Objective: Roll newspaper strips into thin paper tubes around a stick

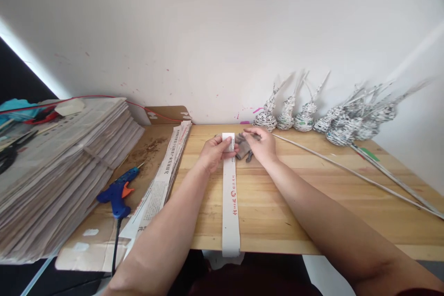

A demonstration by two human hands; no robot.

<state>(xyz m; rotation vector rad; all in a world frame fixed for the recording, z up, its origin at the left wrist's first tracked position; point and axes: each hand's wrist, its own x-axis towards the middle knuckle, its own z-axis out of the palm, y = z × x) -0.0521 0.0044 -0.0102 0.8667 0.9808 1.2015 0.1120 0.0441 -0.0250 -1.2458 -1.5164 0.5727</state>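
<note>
A long white paper strip (229, 222) with red print runs down the wooden table and droops over its front edge. Near its far end, my left hand (214, 151) pinches the strip between thumb and fingers. Just right of it is my right hand (261, 145), bent at the knuckles, its fingertips close to the strip's far end. Whether those fingertips hold anything cannot be made out. Beneath and between the hands lies a small grey glove-like cloth (244, 148), partly covered by the right hand.
At left stand a tall newspaper stack (79, 157), a blue glue gun (118, 193) on cardboard (130, 148), and a pile of cut newspaper strips (166, 162). Several woven paper figures (304, 115) line the wall. Thin paper rods (347, 169) cross the table's right side.
</note>
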